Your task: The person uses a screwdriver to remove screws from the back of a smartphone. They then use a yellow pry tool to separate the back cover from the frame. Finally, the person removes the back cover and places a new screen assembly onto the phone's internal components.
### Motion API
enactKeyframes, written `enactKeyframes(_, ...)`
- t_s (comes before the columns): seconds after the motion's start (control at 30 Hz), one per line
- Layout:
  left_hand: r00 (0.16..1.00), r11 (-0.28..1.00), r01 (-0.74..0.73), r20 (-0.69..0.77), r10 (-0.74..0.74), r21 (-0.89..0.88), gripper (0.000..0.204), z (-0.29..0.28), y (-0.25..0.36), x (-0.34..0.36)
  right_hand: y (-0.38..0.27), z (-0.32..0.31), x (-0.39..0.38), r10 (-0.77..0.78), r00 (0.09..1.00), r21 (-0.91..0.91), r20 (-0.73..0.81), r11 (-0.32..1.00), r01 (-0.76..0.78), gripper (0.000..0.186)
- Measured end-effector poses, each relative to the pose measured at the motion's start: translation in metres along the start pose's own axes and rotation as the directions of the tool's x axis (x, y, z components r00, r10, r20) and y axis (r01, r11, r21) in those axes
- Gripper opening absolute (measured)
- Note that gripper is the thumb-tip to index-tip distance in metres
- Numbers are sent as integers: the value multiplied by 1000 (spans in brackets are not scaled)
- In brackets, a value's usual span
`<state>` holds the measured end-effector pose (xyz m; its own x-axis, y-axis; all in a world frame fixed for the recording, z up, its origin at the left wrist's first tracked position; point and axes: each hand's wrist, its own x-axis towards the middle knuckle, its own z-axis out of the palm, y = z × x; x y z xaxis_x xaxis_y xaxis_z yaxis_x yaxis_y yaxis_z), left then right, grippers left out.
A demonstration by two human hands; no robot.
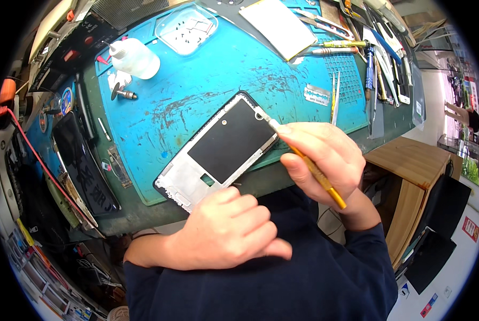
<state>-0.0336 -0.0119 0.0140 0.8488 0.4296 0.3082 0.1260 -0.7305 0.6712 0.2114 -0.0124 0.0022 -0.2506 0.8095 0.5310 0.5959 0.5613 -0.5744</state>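
"Where's the piece being worked on?"

"The flat silver-grey phone frame with a black panel (231,142) lies slantwise on the bright blue work mat (143,123), its lower end reaching past the mat's near edge."

"And the right hand (327,160)?"

"Pinched around a slim gold-coloured metal tool (321,179), whose tip is at the frame's upper right corner, just beside a round hole (whether it presses there, I cannot tell)."

"The left hand?"

"The left hand (231,230) is half curled, back upward, overlapping the frame's near edge. Its grip is hidden, so I cannot tell if it holds anything."

"What's around them?"

"A white plastic squeeze bottle (139,60) and a clear shallow tray (167,44) of small dark screws toward the far side; pointed silver tweezers (336,99) to the right."
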Motion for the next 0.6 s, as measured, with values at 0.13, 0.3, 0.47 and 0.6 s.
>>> enactKeyframes(0.13, 985, 993, 53, -167, -36, 101, 42, -4, 5, 5, 5, 6, -3, -13, 1000, -92, 17, 996, 15, 30)
enactKeyframes(0.3, 909, 855, 405, -249, -335, 326, 61, -16, -9, 6, 5, 4, -4, 8, 999, -87, 40, 996, -5, 28)
enactKeyframes(0.47, 892, 841, 449, -206, -402, 301, 73, -14, -15, 4, 4, 4, -3, 18, 999, -83, 49, 996, -13, 30)
enactKeyframes(0.6, 890, 847, 453, -200, -410, 280, 76, -13, -14, 6, 3, 5, -2, 23, 999, -89, 44, 996, -19, 32)
